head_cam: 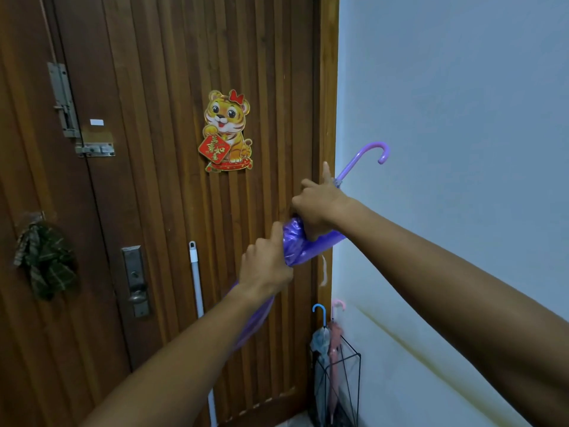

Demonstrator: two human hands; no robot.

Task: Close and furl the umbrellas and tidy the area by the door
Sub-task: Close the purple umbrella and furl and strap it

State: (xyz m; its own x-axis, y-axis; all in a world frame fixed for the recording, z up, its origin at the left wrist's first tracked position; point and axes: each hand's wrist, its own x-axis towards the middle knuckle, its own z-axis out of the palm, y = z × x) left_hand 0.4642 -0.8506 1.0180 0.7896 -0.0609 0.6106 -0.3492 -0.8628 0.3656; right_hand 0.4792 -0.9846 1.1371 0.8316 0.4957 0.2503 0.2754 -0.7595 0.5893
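I hold a closed purple umbrella (297,243) slanted in front of the wooden door (184,195), its hooked handle (371,151) pointing up and right. My right hand (320,204) grips the bunched canopy near the handle end, index finger raised. My left hand (266,268) is wrapped around the canopy lower down; the tip end runs behind my left forearm. In the corner below, a black wire umbrella stand (354,383) holds a grey umbrella with a blue handle (320,312) and a pink umbrella (335,340).
A white pole (197,282) leans against the door. A tiger sticker (226,131), bolt latches (66,100), a door lock (135,282) and a hanging plaid cloth (46,260) are on the door. A pale blue wall (462,118) stands at the right.
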